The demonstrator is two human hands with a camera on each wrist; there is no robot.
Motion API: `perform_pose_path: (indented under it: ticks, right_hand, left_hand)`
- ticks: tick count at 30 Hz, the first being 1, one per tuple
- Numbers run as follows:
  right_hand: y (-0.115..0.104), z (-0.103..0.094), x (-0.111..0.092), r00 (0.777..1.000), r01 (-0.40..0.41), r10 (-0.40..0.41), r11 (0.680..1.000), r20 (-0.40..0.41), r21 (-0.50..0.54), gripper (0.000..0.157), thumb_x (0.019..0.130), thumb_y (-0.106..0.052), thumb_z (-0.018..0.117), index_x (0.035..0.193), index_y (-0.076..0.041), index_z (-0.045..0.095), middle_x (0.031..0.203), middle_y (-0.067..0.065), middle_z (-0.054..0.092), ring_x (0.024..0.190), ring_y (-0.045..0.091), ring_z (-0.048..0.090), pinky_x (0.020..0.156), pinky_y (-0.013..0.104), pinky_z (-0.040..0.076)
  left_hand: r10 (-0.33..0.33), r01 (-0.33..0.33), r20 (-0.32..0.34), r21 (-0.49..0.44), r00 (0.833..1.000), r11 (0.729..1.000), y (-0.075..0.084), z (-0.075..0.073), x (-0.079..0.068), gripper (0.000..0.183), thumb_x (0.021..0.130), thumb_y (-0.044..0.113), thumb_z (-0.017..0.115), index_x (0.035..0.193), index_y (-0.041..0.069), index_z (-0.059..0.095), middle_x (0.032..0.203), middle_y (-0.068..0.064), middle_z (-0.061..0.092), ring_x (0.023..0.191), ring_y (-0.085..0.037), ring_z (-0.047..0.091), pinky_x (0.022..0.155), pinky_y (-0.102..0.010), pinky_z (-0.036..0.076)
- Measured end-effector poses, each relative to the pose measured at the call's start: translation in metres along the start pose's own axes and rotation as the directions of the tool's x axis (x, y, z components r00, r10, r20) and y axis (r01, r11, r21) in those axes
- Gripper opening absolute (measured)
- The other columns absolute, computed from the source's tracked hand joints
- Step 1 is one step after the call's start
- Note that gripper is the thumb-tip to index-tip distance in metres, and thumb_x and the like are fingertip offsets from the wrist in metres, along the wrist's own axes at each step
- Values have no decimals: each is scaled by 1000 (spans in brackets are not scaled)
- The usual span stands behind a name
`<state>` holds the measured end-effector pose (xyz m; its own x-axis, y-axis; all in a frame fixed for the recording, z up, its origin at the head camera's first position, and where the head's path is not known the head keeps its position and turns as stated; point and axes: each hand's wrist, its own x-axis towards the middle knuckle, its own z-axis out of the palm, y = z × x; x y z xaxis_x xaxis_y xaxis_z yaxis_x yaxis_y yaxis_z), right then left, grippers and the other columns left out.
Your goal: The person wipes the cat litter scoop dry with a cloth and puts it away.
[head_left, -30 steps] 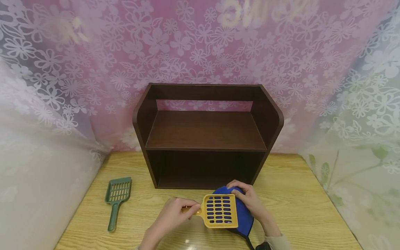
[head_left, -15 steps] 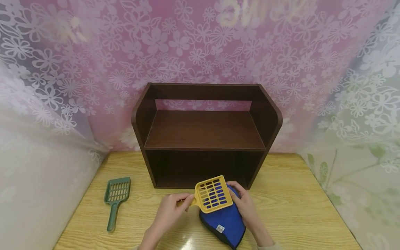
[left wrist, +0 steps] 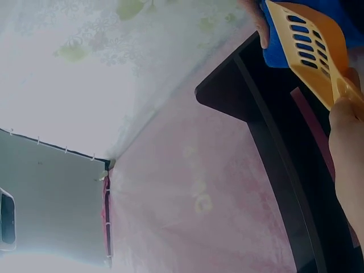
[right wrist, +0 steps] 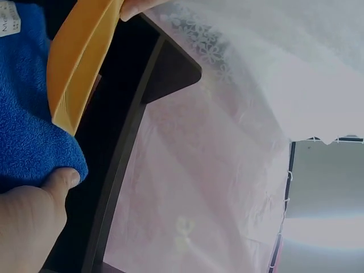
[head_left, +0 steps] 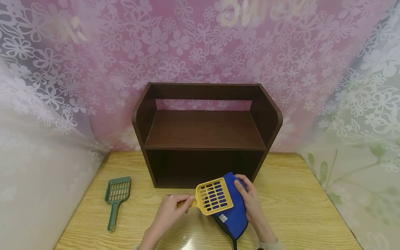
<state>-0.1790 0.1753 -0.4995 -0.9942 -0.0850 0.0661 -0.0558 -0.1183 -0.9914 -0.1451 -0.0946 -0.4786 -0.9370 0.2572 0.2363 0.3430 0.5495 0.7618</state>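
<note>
Left hand (head_left: 168,210) is pinching yellow scoop (head_left: 217,195), partly hiding blue fabric item (head_left: 236,213); right hand (head_left: 251,201) is gripping item, now showing higher in head view.

A yellow slotted litter scoop (head_left: 214,196) is held by its handle in the left hand (head_left: 172,208), its pan pointing right. From above, it overlaps a blue terry cloth (head_left: 236,210) with dark edging and a white label (head_left: 223,218), gripped at its right side by the right hand (head_left: 252,203), tapered end nearest the person.
</note>
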Motion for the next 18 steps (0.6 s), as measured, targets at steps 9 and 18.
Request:
perform_pose_path:
  ticks: [9, 18]
  right_hand:
    - [2, 18, -9, 997, -55, 65, 978, -42, 200, 28, 96, -23, 49, 120, -8, 47, 104, 2, 62, 87, 14, 65, 71, 32, 55]
    - [7, 40, -16, 997, -15, 34, 962, -66, 273, 31, 96, -22, 49, 122, -6, 47, 112, 2, 61, 93, 11, 62, 75, 27, 53]
  left_hand:
    - [-50, 47, -141, -24, 989, 999, 5, 5, 2, 26, 91, 42, 52, 68, 33, 60, 51, 15, 51, 43, 0, 37, 43, -17, 31]
    - [-78, 49, -238, -127, 968, 991, 15, 11, 7, 22, 92, 39, 52, 78, 30, 65, 54, 13, 52, 53, -2, 49, 50, -18, 38]
